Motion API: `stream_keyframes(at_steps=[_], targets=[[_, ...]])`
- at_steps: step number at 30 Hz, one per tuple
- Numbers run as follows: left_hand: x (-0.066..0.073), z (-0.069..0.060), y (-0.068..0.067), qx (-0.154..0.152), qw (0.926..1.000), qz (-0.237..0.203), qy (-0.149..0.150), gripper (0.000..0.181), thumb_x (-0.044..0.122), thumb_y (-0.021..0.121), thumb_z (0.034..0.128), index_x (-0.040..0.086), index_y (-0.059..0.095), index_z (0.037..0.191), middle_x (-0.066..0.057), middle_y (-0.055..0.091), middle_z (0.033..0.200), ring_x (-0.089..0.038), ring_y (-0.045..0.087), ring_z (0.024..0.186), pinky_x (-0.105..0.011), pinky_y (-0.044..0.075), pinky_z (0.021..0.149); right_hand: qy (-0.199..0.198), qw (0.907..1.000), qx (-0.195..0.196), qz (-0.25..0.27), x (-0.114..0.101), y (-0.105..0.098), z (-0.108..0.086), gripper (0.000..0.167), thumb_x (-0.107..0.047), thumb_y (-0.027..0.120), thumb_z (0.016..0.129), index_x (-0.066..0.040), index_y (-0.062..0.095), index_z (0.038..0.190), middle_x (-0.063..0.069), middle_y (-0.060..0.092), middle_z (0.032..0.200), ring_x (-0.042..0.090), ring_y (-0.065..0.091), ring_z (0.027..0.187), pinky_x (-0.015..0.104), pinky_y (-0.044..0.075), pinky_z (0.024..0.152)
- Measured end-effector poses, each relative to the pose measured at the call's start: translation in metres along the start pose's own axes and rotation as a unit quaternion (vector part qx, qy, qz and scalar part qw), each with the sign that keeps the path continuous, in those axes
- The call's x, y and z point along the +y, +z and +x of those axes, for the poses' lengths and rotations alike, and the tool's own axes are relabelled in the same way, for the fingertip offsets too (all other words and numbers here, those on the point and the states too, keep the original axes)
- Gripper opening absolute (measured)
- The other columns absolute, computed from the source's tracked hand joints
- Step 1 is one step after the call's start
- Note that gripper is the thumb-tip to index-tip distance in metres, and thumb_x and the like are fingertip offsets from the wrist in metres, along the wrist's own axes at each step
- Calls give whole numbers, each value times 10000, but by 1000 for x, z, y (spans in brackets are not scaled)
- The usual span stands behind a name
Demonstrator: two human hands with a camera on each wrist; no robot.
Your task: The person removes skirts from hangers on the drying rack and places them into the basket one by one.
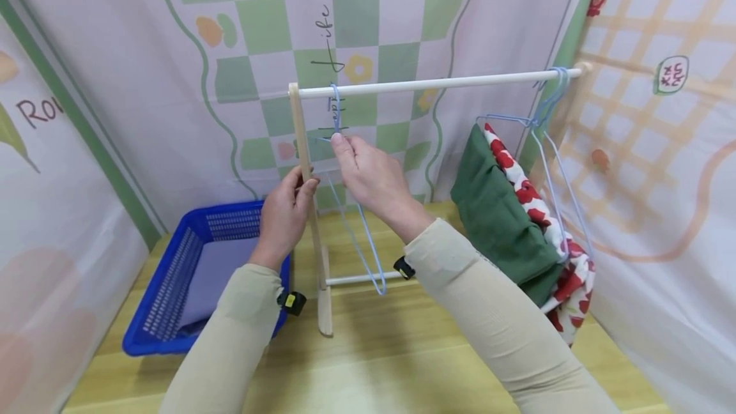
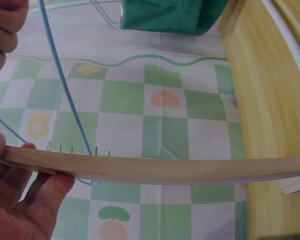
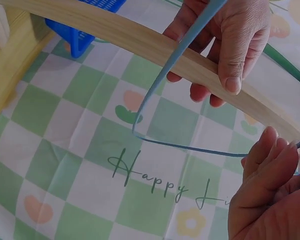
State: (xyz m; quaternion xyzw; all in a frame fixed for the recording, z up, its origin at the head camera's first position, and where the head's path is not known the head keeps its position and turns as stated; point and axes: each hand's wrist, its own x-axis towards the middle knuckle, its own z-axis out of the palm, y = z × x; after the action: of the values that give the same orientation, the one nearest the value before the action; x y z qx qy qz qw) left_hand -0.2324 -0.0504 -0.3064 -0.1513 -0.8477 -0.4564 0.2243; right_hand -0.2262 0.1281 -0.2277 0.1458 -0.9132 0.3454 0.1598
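Observation:
A wooden rack's left upright (image 1: 299, 126) is held by my left hand (image 1: 284, 216), thumb on one side and fingers on the other. Just right of it, my right hand (image 1: 374, 174) pinches a light blue hanger (image 3: 190, 147) near the base of its hook. That hook loops over the white rod (image 1: 425, 85) close to the upright. The hanger carries no cloth, and its long side slants down toward the lower bar (image 1: 356, 278). In the left wrist view, the left fingers (image 2: 50, 197) curl under the upright (image 2: 190, 170).
At the rod's right end hang more blue hangers (image 1: 553, 98), with a green cloth (image 1: 500, 209) and a red-and-white floral cloth (image 1: 526, 193). Left of the rack, a blue basket (image 1: 152, 260) holds a folded grey-purple cloth (image 1: 221, 267). Printed curtains surround the wooden table (image 1: 368, 350).

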Motion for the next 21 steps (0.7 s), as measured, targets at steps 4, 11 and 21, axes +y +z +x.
stream_keyframes(at_steps=[4,11,21], targets=[[-1,1,0,-6,10000,-3,42,441,360,506,1105,94,583,1449,-126,735,1208,-296,717,1097,-475,608,822,143,9999,-5,-47,1,-4,-2,697,-646,147,1085,-166,634,1216,-2,687,878,230,647,868,450,515,802],[-3,1,-1,-24,10000,-16,90,431,344,505,1106,85,585,1441,-128,735,1229,-299,710,1142,-474,602,823,420,9987,238,-160,7,-12,-5,732,-666,103,1072,-182,630,1228,-17,732,891,289,685,963,490,522,846],[-1,1,-3,-68,9999,-52,64,441,343,507,1109,74,575,1452,-135,732,1236,-299,714,1094,-441,577,753,395,9940,740,-696,28,-38,-15,595,-570,270,1107,-152,612,1356,23,721,919,272,670,853,496,534,784]])
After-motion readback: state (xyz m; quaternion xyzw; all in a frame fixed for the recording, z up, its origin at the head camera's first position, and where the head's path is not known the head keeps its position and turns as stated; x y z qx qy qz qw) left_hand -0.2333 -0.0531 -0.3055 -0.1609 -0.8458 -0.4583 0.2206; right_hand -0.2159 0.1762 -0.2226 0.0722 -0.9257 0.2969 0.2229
